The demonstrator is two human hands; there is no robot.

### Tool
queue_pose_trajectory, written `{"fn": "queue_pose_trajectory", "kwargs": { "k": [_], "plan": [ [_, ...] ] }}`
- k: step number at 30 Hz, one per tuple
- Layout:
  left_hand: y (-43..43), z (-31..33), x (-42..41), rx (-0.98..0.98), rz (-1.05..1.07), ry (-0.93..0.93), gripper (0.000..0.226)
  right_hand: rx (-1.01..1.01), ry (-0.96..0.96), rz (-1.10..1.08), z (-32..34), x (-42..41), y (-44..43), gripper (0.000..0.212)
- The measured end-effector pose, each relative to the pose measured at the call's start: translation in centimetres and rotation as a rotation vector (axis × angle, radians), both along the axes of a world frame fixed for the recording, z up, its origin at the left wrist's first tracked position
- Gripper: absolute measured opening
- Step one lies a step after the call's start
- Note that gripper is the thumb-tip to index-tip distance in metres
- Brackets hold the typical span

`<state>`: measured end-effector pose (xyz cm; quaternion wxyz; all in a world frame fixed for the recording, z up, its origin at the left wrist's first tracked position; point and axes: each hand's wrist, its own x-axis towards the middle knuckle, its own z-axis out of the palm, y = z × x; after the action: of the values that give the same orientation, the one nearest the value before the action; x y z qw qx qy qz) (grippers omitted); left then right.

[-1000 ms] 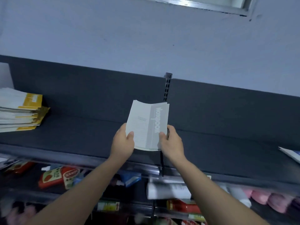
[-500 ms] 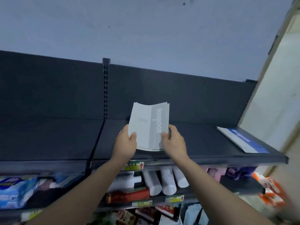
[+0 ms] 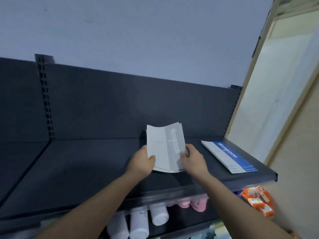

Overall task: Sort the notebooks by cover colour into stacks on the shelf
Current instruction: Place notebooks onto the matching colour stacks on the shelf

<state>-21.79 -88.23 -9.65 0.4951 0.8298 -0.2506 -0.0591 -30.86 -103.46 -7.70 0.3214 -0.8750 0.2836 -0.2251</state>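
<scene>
We see one dark shelf (image 3: 86,169) running across the view, with one slotted upright post (image 3: 45,100) at its back on the left. Near the middle, our two hands hold one stack of grey notebooks (image 3: 164,147) above the shelf, tilted up toward us; we cannot tell how many notebooks are in it, only that a few page edges fan out at the top. Our left hand (image 3: 142,161) is clamped on the stack's lower left edge, thumb on the cover. Our right hand (image 3: 194,159) is clamped on the lower right edge, thumb over the grey band with white lettering. The stack's bottom edge sits just above the shelf; whether it touches we cannot tell.

To the right, near the end of the shelf, lie blue notebooks (image 3: 229,156) flat in one pile, well apart from the grey stack; two or three edges show at the near corner.

Below the shelf we count three white bottles (image 3: 158,216) lying on their sides, then some pink items (image 3: 193,204), blurred, and at far right several orange packets (image 3: 259,200).
</scene>
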Motion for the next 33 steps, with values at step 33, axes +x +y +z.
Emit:
{"fn": "queue_pose_trajectory", "kwargs": {
  "k": [33],
  "plan": [
    [-15.0,-1.3,-6.1,0.782,0.076,-0.187,0.034,-0.485,0.548,0.135,-2.9,-2.1,-16.4,0.033]
  ]
}}
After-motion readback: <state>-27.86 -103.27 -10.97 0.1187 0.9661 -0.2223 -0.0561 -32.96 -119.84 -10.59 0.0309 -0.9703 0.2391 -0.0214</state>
